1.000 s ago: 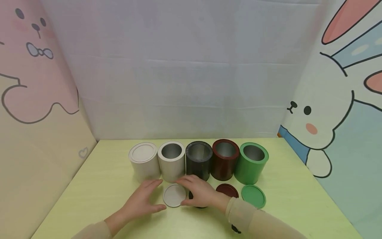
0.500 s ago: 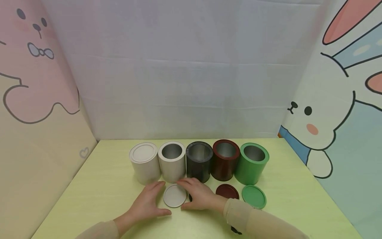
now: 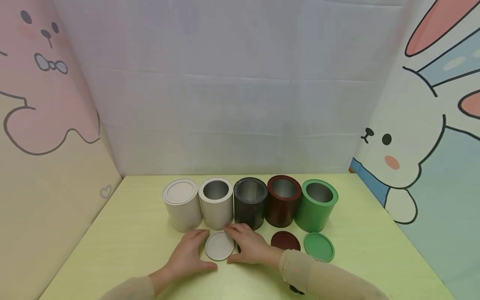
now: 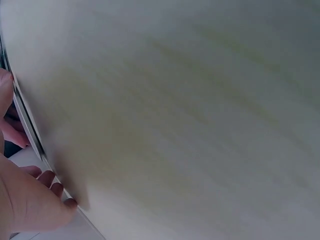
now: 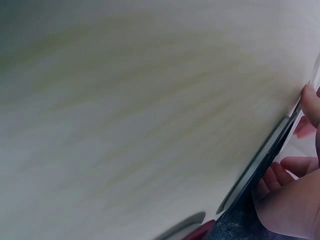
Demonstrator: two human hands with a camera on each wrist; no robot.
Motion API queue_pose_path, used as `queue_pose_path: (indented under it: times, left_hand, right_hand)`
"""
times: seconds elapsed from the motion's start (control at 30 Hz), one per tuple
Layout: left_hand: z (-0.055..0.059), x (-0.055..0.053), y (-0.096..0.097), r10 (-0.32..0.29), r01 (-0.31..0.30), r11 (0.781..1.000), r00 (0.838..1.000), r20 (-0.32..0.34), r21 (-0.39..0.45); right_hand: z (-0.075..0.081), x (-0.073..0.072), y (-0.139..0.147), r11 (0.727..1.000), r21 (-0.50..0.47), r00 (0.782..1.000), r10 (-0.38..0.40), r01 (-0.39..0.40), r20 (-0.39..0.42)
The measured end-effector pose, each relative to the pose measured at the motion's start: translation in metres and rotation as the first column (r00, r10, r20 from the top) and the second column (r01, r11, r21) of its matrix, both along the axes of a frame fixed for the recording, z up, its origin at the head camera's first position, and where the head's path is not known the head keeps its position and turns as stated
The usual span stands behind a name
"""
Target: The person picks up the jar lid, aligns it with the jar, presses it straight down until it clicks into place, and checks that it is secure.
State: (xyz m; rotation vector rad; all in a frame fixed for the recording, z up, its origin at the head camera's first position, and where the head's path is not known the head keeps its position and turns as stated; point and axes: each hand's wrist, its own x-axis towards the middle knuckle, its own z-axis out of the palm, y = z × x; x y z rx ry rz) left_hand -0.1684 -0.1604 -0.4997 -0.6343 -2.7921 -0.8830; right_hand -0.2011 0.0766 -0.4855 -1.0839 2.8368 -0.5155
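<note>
A round white lid point(image 3: 219, 246) lies flat on the yellow table, between both hands. My left hand point(image 3: 187, 253) rests at its left side, thumb and fingers spread apart. From the right, my right hand point(image 3: 250, 246) reaches to the lid's edge, its thumb likewise apart from the fingers. Most of a black lid point(image 3: 239, 248) is hidden under the right hand. Behind the hands stands an uncovered white can point(image 3: 217, 212). In the wrist views, the left hand point(image 4: 32, 202) and right hand point(image 5: 292, 200) show low at the table surface.
The cans form a row: a lidded white can point(image 3: 183, 214), then uncovered black point(image 3: 249, 212), dark red point(image 3: 280, 210) and green point(image 3: 313, 214) cans. A dark red lid point(image 3: 286, 241) and a green lid point(image 3: 318, 246) lie in front. A white cloth wall point(image 3: 240, 104) closes the back.
My left hand has moved right, closer to the white lid. The right hand has shifted only slightly. Cans and lids stay in place.
</note>
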Motion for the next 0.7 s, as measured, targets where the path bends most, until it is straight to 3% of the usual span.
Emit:
queue_pose_path:
  times: [0.27,0.5,0.7]
  left_hand:
    - [-0.0055,-0.0012,0.0046,0.031,-0.032,0.999,0.999,-0.022,-0.021]
    - [-0.0056,-0.0012,0.0055,-0.021,0.021,1.000,0.995,-0.096,-0.006]
    - [-0.0040,-0.0010,0.0059,-0.024,0.024,1.000,0.995,-0.102,-0.006]
  right_hand:
    - [-0.0037,-0.0007,-0.0013,1.000,0.016,0.999,0.000,0.001,-0.041]
    - [-0.0016,0.0002,-0.0014,1.000,0.016,0.998,0.011,-0.010,-0.063]
    - [-0.0019,0.0013,-0.0028,1.000,0.020,0.996,0.021,-0.019,-0.089]
